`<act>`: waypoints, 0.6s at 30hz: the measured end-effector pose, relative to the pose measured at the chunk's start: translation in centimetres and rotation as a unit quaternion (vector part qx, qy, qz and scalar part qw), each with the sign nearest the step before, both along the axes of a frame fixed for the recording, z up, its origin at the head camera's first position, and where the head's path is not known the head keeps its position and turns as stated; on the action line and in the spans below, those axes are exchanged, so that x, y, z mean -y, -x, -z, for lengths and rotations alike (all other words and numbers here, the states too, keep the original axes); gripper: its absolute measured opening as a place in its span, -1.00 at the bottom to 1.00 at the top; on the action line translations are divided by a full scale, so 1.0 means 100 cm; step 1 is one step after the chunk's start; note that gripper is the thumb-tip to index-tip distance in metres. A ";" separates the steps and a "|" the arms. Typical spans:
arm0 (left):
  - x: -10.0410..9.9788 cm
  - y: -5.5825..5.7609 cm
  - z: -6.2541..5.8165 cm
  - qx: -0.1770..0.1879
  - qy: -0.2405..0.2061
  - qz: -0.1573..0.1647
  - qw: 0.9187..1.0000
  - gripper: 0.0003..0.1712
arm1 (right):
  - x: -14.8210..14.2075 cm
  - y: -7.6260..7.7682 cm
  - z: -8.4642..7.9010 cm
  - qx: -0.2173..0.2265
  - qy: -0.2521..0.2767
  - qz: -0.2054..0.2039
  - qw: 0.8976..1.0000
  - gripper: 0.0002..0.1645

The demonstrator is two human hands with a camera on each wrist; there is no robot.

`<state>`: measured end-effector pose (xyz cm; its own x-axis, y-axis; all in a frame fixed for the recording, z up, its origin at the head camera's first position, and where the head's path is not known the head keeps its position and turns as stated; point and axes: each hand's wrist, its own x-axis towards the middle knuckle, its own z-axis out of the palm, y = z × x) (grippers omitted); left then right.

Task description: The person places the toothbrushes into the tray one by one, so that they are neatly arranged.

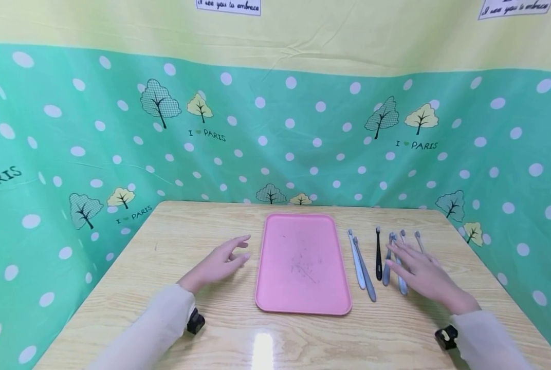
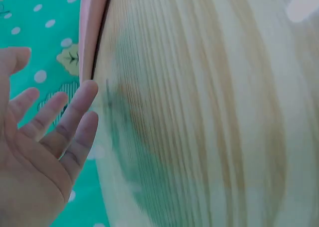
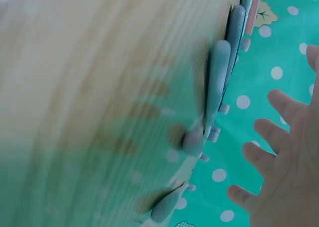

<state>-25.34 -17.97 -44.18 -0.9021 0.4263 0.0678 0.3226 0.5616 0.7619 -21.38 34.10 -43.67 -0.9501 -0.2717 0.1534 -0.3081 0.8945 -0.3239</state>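
Several toothbrushes lie spread on the right part of the table. A white toothbrush (image 1: 356, 261) and a grey-blue toothbrush (image 1: 365, 270) lie nearest the tray, then a black toothbrush (image 1: 379, 256) and more bluish ones. Over the rightmost brushes hovers my right hand (image 1: 424, 276), fingers spread and holding nothing; it partly hides them. In the right wrist view, toothbrush handles (image 3: 218, 75) lie apart from that hand. My left hand (image 1: 219, 265) is held left of the pink tray (image 1: 303, 306), fingers relaxed, nothing in its grasp.
The pink tray stands mid-table, with faint dark marks on its bottom. Under everything is a light wood-grain table (image 1: 201, 329), with a glare spot near its front. A green dotted curtain (image 1: 303, 169) hangs behind and along both sides.
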 end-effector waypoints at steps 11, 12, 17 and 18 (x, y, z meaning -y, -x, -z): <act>-0.020 -0.002 0.010 0.103 -0.065 0.016 0.992 -0.24 | 0.015 -0.003 -0.002 -0.017 0.003 -0.018 1.000 -0.28; -0.021 -0.002 0.010 0.111 -0.070 0.014 0.991 -0.23 | 0.016 -0.003 -0.002 -0.018 0.002 -0.019 1.000 -0.29; -0.027 -0.002 0.011 0.130 -0.084 0.010 0.988 -0.22 | 0.018 -0.001 -0.001 -0.025 0.007 -0.022 0.999 -0.31; -0.028 -0.001 0.012 0.131 -0.083 0.010 0.988 -0.21 | 0.019 0.000 -0.001 -0.027 0.009 -0.025 0.999 -0.32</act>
